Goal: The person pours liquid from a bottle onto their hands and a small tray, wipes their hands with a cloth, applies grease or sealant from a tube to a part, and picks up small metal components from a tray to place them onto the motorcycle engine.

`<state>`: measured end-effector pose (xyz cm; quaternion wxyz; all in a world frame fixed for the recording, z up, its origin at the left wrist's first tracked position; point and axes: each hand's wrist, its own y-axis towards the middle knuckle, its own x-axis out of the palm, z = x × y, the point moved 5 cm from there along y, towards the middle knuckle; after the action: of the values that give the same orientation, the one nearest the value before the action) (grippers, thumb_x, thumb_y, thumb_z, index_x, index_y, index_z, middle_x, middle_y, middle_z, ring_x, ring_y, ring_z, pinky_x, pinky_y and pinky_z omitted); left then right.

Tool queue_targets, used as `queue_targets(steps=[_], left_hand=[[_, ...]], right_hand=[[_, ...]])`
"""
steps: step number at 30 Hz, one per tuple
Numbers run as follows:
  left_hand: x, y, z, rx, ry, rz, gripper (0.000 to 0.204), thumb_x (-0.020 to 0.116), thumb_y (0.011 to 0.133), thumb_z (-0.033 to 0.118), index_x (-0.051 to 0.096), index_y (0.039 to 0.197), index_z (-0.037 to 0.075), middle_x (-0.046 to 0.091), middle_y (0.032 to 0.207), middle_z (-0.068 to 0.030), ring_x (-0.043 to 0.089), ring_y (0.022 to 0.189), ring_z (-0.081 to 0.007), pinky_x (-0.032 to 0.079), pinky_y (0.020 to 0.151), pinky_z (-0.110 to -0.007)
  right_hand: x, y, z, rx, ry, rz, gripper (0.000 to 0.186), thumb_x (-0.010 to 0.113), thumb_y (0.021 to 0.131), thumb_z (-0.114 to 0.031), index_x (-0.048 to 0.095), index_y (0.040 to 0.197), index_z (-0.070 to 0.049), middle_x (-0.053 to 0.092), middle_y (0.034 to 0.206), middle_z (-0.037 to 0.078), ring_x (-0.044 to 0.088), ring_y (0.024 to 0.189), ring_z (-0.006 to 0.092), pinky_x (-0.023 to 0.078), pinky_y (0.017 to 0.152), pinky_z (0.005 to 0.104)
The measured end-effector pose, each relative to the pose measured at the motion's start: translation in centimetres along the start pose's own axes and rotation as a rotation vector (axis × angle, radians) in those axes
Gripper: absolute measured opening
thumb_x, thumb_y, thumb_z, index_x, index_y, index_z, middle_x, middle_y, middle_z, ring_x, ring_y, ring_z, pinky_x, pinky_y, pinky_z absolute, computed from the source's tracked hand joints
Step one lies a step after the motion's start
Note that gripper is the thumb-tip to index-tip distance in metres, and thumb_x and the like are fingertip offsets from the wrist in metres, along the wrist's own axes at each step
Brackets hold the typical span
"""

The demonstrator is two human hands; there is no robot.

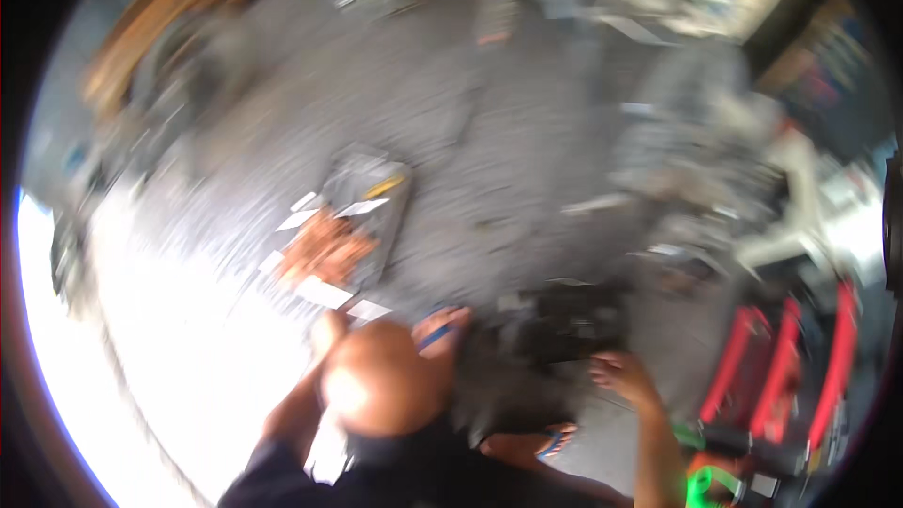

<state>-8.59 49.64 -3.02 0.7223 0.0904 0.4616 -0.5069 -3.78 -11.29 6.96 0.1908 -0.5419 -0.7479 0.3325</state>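
Motion blurs the whole view. My left hand [328,329] is beside my bent knee, close to the near edge of a grey tray [399,216]; its fingers are too smeared to read. On the tray lies an orange-brown heap [329,249], its kind unclear, with a yellow object [384,186] beyond it. Flat white pieces [323,293] lie around the heap. My right hand [616,373] hovers to the right, its fingers loosely apart and nothing visible in them. Just past it sits a dark, blurred object [574,320] that I cannot make out.
Red-edged bins or frames [781,367] stand at the right, with a bright green ring-shaped item [710,486] below them. A pale chair-like frame [800,198] and blurred clutter are behind. My feet wear blue-strapped sandals [437,334]. A wooden piece [160,28] stands far left.
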Motion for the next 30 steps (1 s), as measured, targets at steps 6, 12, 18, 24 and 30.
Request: queue_targets(steps=[6, 12, 18, 24, 30], left_hand=[[-6.8, 0.6, 2.9, 0.139, 0.232, 0.648, 0.061, 0.071, 0.083, 0.030, 0.050, 0.138, 0.013, 0.050, 0.122, -0.0211, 0.050, 0.110, -0.0407, 0.042, 0.094, -0.051], [-5.7, 8.1, 1.8, 0.109, 0.484, 0.387, 0.080, 0.074, 0.079, 0.034, 0.038, 0.150, 0.027, 0.049, 0.138, -0.0177, 0.048, 0.125, -0.0423, 0.042, 0.100, -0.053], [-7.9, 9.1, 4.8, 0.287, 0.230, 0.490, 0.033, 0.066, 0.086, 0.024, 0.064, 0.112, 0.004, 0.066, 0.113, -0.0169, 0.065, 0.098, -0.0377, 0.052, 0.083, -0.048], [-6.3, -3.2, 18.1, 0.777, -0.087, 0.094, 0.063, 0.075, 0.083, 0.030, 0.054, 0.133, -0.001, 0.052, 0.134, -0.0234, 0.050, 0.126, -0.0385, 0.040, 0.104, -0.045], [-0.3, 1.5, 14.4, 0.438, -1.141, -0.310, 0.070, 0.071, 0.091, 0.039, 0.044, 0.142, 0.000, 0.060, 0.127, -0.0101, 0.061, 0.104, -0.0179, 0.048, 0.094, -0.033]], right_hand=[[5.8, 0.1, 2.3, 0.245, -0.169, -0.037, 0.039, 0.069, 0.093, -0.019, 0.060, 0.124, 0.003, 0.066, 0.087, 0.008, 0.063, 0.070, 0.0116, 0.051, 0.059, 0.0271], [7.3, 1.2, -0.1, 0.199, -0.394, -0.075, 0.043, 0.070, 0.093, -0.023, 0.059, 0.126, 0.002, 0.070, 0.096, 0.013, 0.068, 0.077, 0.0161, 0.056, 0.071, 0.0316], [13.6, 0.3, -7.7, 0.001, -0.450, -0.223, 0.042, 0.070, 0.094, -0.025, 0.062, 0.126, 0.001, 0.071, 0.110, 0.017, 0.068, 0.103, 0.0219, 0.053, 0.091, 0.0342], [28.2, 7.5, -16.0, -0.518, 0.204, -0.312, 0.057, 0.056, 0.097, -0.026, 0.038, 0.147, -0.006, 0.052, 0.138, 0.017, 0.060, 0.116, 0.0241, 0.051, 0.093, 0.0332], [36.6, 11.0, -18.5, -0.683, 0.732, -0.439, 0.028, 0.047, 0.103, -0.026, 0.057, 0.113, -0.002, 0.063, 0.111, 0.011, 0.062, 0.095, 0.0206, 0.050, 0.084, 0.0347]])
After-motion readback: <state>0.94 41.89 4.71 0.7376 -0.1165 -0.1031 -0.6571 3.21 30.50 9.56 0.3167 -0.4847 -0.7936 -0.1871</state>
